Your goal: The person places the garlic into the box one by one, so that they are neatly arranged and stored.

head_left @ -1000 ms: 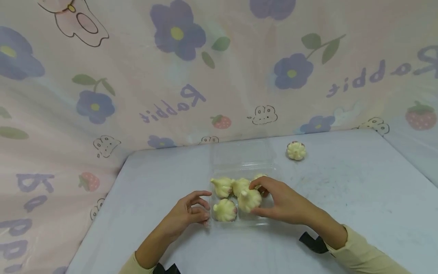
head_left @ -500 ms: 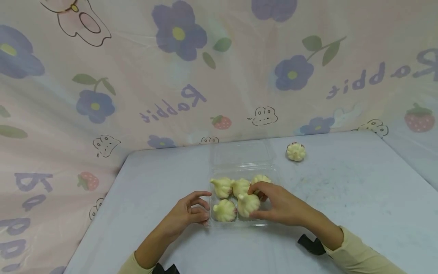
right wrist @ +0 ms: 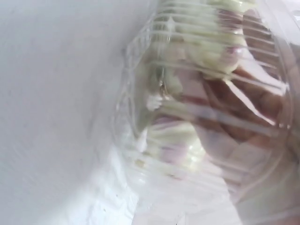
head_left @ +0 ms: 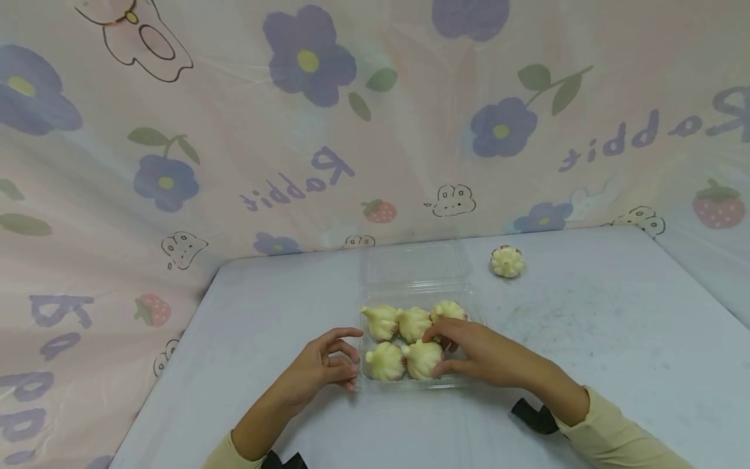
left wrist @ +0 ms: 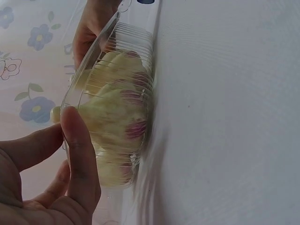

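A clear plastic clamshell container (head_left: 404,385) lies on the table with its lid (head_left: 416,264) folded back, away from me. Several pale garlic bulbs with purple-tinged bases sit inside in two rows. My right hand (head_left: 492,352) reaches in from the right, thumb and index finger round the front-row garlic bulb (head_left: 423,359), which sits low beside another bulb (head_left: 385,361). My left hand (head_left: 319,365) is at the container's left side; in the left wrist view its thumb (left wrist: 77,140) and fingers pinch the rim. The right wrist view is blurred, showing bulbs (right wrist: 176,145) through the ribbed wall.
One more garlic bulb (head_left: 506,260) lies on the white table (head_left: 586,312), behind and to the right of the container. A patterned curtain (head_left: 404,130) hangs along the table's far edge. Black straps (head_left: 534,417) show near both wrists.
My right hand has lowered its garlic bulb into the front row, slightly left and toward me. The back-right bulb shows more now. My left hand has stayed at the rim.
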Available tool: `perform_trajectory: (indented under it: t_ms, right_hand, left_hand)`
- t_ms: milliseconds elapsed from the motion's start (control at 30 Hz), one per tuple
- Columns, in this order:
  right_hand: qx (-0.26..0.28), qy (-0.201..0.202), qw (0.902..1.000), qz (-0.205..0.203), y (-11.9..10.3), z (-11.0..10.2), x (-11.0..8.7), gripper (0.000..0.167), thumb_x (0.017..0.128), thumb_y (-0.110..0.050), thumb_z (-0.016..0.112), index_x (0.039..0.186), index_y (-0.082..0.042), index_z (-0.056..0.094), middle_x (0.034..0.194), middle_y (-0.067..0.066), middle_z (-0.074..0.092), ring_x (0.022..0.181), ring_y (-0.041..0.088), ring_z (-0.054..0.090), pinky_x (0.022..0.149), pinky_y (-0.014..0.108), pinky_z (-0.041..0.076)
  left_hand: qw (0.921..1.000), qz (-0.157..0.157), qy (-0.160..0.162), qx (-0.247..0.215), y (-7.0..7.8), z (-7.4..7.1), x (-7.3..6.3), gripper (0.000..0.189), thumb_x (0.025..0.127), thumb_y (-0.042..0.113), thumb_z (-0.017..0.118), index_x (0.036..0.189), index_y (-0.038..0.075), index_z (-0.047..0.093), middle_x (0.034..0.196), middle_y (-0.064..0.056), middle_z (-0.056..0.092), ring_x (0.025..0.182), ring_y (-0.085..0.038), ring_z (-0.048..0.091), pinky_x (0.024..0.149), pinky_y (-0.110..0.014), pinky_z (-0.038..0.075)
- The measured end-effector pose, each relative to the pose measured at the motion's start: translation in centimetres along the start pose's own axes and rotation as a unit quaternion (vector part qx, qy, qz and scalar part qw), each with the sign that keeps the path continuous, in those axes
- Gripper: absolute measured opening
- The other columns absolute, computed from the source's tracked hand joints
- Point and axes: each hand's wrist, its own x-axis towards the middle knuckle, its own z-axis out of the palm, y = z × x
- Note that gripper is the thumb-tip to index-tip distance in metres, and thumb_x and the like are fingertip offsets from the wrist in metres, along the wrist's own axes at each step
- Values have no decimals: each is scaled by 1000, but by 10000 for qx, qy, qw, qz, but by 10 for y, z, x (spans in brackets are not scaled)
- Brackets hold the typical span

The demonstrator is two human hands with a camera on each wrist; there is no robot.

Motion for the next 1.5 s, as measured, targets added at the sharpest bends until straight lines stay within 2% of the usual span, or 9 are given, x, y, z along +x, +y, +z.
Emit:
perform_trajectory:
  t_ms: [400,1033,1233,1500]
  right_hand:
    - [-217,-66,9996,-160,1,-2,-1,38,92,-39,70,124,-26,57,118,-15,58,103,2,61,88,27,57]
    - [-335,-96,9993,-114,1,-6,-1,37,92,-42,69,124,-27,58,121,-16,58,108,5,60,92,31,57]
    - [-376,10,9991,-196,0,-8,-2,39,91,-40,71,124,-24,60,121,-14,60,107,8,62,91,33,57]
    - [-458,254,9982,-305,2,-18,-7,38,90,-30,74,125,-19,62,120,-6,63,107,14,63,91,34,57]
  left_hand:
    - [10000,11,-49,-58,0,0,0,71,90,6,71,150,2,33,105,-4,54,75,-11,68,69,-27,62]
    - [10000,17,-74,-42,0,0,1,70,91,6,70,150,2,34,105,-5,54,75,-11,68,70,-27,62]
    - [9999,42,-85,-35,-1,-1,1,70,91,7,71,150,1,34,104,-5,54,74,-11,68,69,-27,62]
    - [9999,54,-87,-54,0,-1,1,70,90,6,70,150,1,33,104,-5,54,75,-11,68,69,-27,62]
